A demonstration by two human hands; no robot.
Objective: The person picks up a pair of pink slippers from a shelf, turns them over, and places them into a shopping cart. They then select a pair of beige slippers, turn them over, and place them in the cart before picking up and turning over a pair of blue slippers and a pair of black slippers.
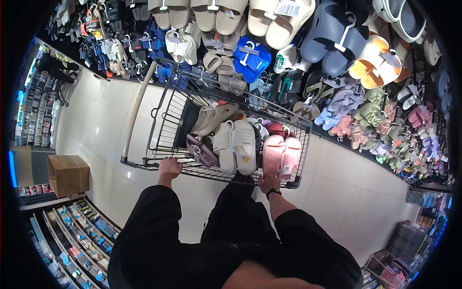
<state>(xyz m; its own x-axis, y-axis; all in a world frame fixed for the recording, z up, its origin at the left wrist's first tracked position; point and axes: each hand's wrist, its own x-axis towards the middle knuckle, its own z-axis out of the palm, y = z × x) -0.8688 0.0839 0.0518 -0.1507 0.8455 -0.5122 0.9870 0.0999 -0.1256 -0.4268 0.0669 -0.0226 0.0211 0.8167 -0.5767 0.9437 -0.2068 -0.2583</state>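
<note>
My left hand (170, 166) is closed around the near top rim of a wire shopping cart (309, 127), close to the handle end. Farther along that same rim, my right hand (269, 183) grips beside a pair of pink slides (274, 151), which lean against the cart's end. White slides (224, 144) on a hanger lie in the middle of the basket. Taupe clogs (207, 118) and dark brown slippers (199, 150) are packed toward the handle (138, 108). Red footwear (276, 129) is partly hidden behind the pink pair.
A wall display of hanging footwear, including blue slides (252, 60) and dark grey slides (332, 38), runs along the cart's far side. A cardboard box (68, 176) stands at left near a shelf rack (79, 236). Pale tiled floor (332, 178) surrounds the cart.
</note>
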